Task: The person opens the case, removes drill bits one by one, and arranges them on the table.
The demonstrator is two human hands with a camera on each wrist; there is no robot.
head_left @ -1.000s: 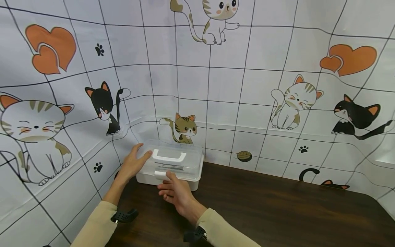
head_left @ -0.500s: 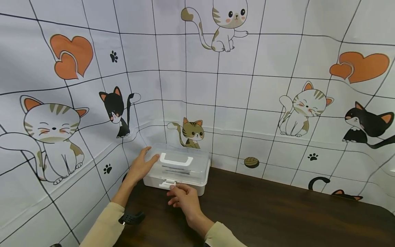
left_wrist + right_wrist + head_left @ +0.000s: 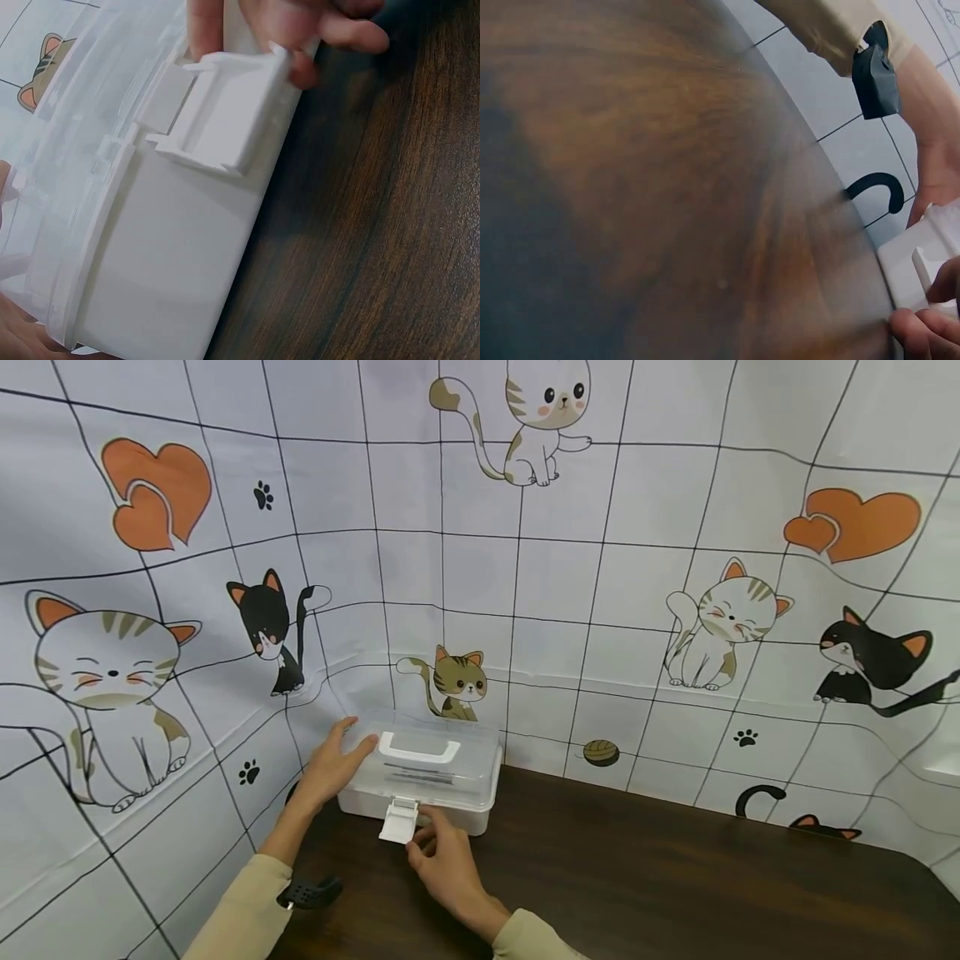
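A white plastic storage box [image 3: 471, 821] with a clear lid [image 3: 474, 750] and a white carry handle [image 3: 418, 755] sits in the table's back left corner. Its front latch [image 3: 400, 821] is swung out and hangs down from its hinge, seen close in the left wrist view as a white flap [image 3: 225, 112]. My right hand [image 3: 448, 864] pinches the latch's right edge, index finger above and thumb at the lower corner. My left hand [image 3: 328, 770] rests on the lid's left side, thumb and fingers spread. Thin dark items show through the lid; their kind is hidden.
The dark wooden table [image 3: 637, 868] stretches to the right of the box. A white sheet with grid lines and printed cats [image 3: 457, 685] hangs right behind and to the left of the box.
The right hand has gone from in front of the raised latch to its right edge. The latch has swung outward and down. The left hand stays on the lid.
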